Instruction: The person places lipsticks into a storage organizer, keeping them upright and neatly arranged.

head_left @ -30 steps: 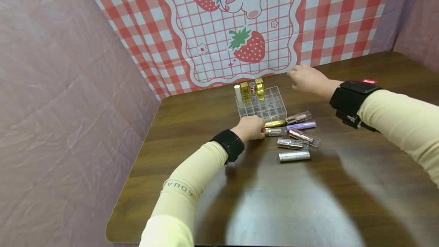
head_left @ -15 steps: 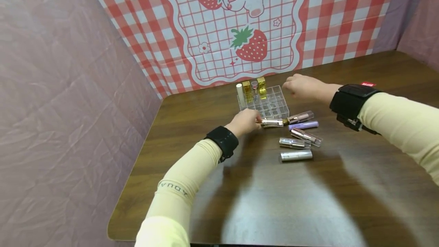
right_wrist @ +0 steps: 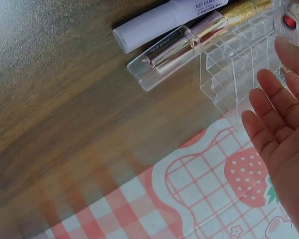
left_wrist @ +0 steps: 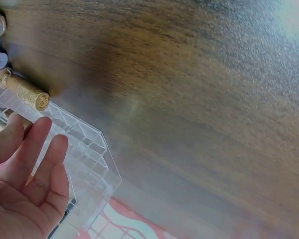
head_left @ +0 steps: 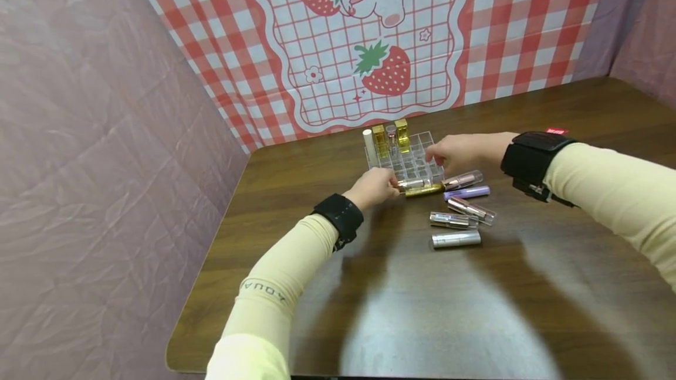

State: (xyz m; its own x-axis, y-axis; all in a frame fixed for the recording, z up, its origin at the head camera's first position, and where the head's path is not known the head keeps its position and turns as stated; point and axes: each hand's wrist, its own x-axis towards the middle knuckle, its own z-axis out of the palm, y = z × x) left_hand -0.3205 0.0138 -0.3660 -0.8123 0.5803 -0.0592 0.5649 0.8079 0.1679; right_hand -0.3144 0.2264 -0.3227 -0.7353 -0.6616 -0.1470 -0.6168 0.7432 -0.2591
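My left hand (head_left: 374, 185) pinches a clear-capped lipstick (head_left: 412, 183) between thumb and fingertips, holding it nearly level at the front edge of the clear lipstick organizer (left_wrist: 102, 164). Just in front of it lies a gold tube (head_left: 424, 191), seen also in the left wrist view as a patterned gold tube (left_wrist: 32, 97). My right hand (head_left: 459, 151) hovers at the organizer's right side, fingers loosely bent with nothing gripped; in the right wrist view, the right hand (right_wrist: 284, 119) is beside the organizer (right_wrist: 229, 74). A red lipstick tip (right_wrist: 289, 21) shows near its thumb.
Upright in the organizer's back left stand a white tube (head_left: 369, 145), gold tubes (head_left: 402, 135) and a clear-capped lipstick (head_left: 391, 139). Right of it lie a purple tube (head_left: 467, 193), a silver tube (head_left: 456, 240) and several clear-capped lipsticks (head_left: 472, 211). A checkered cloth (head_left: 517, 22) hangs behind.
My left hand has picked up the clear-capped lipstick from beside the gold tube and brought it back to the organizer. My right hand has moved left and nearer, to the organizer's right side.
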